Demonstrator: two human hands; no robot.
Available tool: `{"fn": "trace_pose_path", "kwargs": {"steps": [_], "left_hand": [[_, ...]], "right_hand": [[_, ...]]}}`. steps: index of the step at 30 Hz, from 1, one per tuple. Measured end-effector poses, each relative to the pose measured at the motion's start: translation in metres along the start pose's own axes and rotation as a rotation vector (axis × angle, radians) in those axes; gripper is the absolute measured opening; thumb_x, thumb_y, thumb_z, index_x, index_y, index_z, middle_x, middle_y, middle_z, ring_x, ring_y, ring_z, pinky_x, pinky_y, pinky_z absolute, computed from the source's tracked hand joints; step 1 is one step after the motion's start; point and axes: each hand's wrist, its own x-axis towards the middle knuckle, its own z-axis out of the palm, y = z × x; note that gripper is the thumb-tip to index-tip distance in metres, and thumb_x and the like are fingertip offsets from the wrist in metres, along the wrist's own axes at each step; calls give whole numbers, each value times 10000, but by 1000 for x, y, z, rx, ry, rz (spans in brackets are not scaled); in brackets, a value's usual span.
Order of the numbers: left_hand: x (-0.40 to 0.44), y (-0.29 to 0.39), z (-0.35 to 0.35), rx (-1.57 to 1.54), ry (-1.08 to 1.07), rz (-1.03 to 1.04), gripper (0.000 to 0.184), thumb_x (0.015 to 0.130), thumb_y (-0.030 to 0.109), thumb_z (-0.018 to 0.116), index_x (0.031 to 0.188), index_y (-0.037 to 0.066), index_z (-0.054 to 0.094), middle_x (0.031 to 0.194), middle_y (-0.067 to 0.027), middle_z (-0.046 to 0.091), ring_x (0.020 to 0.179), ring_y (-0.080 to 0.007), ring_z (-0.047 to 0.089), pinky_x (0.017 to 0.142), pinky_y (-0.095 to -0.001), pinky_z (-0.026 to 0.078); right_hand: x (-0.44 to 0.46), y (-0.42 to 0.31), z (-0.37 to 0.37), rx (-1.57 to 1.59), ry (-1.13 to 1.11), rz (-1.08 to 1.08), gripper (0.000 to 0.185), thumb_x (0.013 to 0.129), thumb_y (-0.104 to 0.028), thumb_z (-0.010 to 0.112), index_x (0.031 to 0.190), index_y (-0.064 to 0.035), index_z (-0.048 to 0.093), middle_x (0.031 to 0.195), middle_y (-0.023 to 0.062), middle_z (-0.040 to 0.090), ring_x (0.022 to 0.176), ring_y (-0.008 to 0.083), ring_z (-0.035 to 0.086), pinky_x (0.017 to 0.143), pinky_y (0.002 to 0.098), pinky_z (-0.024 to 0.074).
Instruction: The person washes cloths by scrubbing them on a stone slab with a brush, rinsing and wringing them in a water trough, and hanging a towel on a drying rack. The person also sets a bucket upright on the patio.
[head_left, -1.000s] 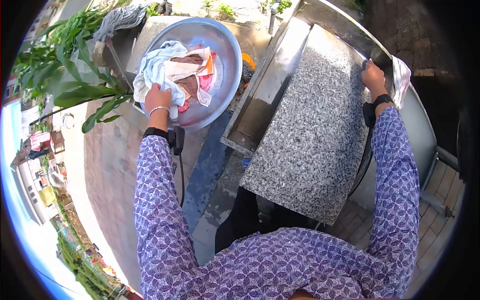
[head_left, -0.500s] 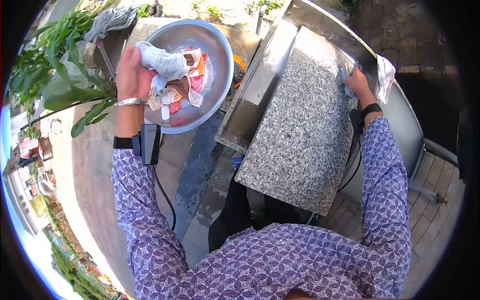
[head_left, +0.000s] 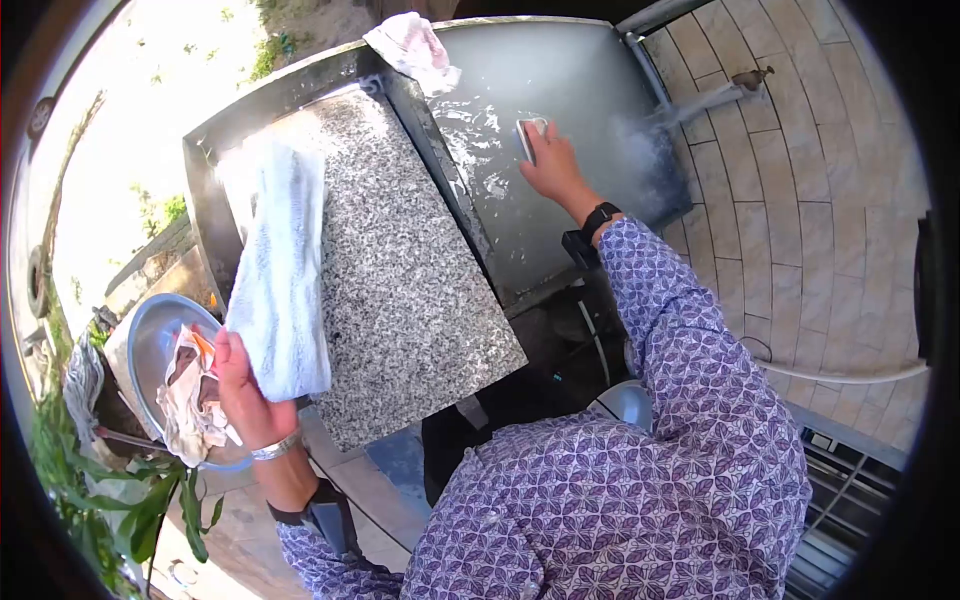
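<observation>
My left hand (head_left: 255, 395) is closed on the lower end of a light blue towel (head_left: 282, 290). The towel lies stretched along the left side of a speckled granite slab (head_left: 420, 290). My right hand (head_left: 555, 170) grips a small, pale, flat-edged thing (head_left: 530, 135), perhaps a bar of soap or a brush; its kind is unclear. That hand is over the water in a metal-rimmed basin (head_left: 600, 60) to the right of the slab. Beside my left hand, a metal bowl (head_left: 145, 345) holds several crumpled cloths (head_left: 187, 395).
A pinkish white cloth (head_left: 415, 50) hangs over the basin's far rim. Water runs from a tap (head_left: 752, 78) into the basin. A grey mop head (head_left: 84, 385) and a leafy plant (head_left: 150, 510) stand at lower left.
My view has turned right. The towel, bunched above the bowl before, is now spread on the slab. My right hand has moved from the slab's edge to over the basin water.
</observation>
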Motion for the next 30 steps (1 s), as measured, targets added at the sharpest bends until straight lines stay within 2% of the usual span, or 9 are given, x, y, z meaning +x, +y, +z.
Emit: {"fn": "trace_pose_path", "kwargs": {"steps": [3,5,9,12,16,22,24,26,30], "left_hand": [[-10,-64,0,897,272,-39,444,855,170,597,1269,74,468,1130,-91,540,873,-180,539,747,-303,463],[-18,-85,-3,1622,-13,760,515,799,204,655,1257,47,481,1151,-156,529,1017,-314,512,842,-431,417],[-31,-97,27,1892,-189,583,412,745,250,690,1096,64,581,1017,-141,558,966,-330,521,769,-454,417],[-19,-101,29,2092,-222,443,241,735,200,662,955,112,620,977,-118,544,1002,-289,503,763,-456,362],[-27,-92,30,1680,-401,880,161,707,47,592,851,116,604,828,-62,525,864,-261,524,765,-428,343],[-88,-107,0,1492,-641,596,166,683,23,568,826,106,587,723,-44,498,754,-242,518,704,-374,336],[-89,-115,-9,1495,-618,538,157,685,27,564,820,105,582,723,-44,495,747,-241,513,691,-375,331],[-97,-118,-9,1501,-522,549,131,697,42,562,809,108,575,719,-43,489,732,-242,502,671,-380,319],[-99,-120,-17,1364,-440,640,110,712,58,562,808,111,577,717,-45,489,723,-239,492,667,-378,316]], "right_hand": [[-11,25,10,-304,-148,-197,636,749,-254,614,1345,-147,419,1426,247,335,1117,382,493,950,494,392],[-10,32,4,-278,-85,-460,628,754,-201,595,1356,-136,426,1380,195,423,1064,407,534,901,499,425],[35,46,33,243,-298,464,548,772,-253,605,1296,-126,509,1343,182,471,1147,409,470,963,443,395],[11,13,16,551,-207,16,548,780,-250,607,1300,-114,502,1318,219,476,1105,430,483,962,402,401],[-35,-78,-21,442,63,-508,529,800,-239,614,1305,-125,504,1279,258,479,1026,412,503,931,424,403],[-145,-201,-45,358,-249,-1281,520,804,-221,604,1311,-274,501,1277,222,472,924,335,521,796,435,408],[-109,-221,-8,125,-132,-1276,561,796,-213,630,1332,-291,484,1255,238,501,890,349,538,780,424,438],[-15,-251,28,-78,-89,-728,499,841,-250,564,1333,-276,482,1196,227,536,876,375,558,751,444,462],[-2,-266,32,-44,-147,-839,495,857,-238,532,1347,-259,462,1169,227,534,870,385,556,766,469,465]]}}
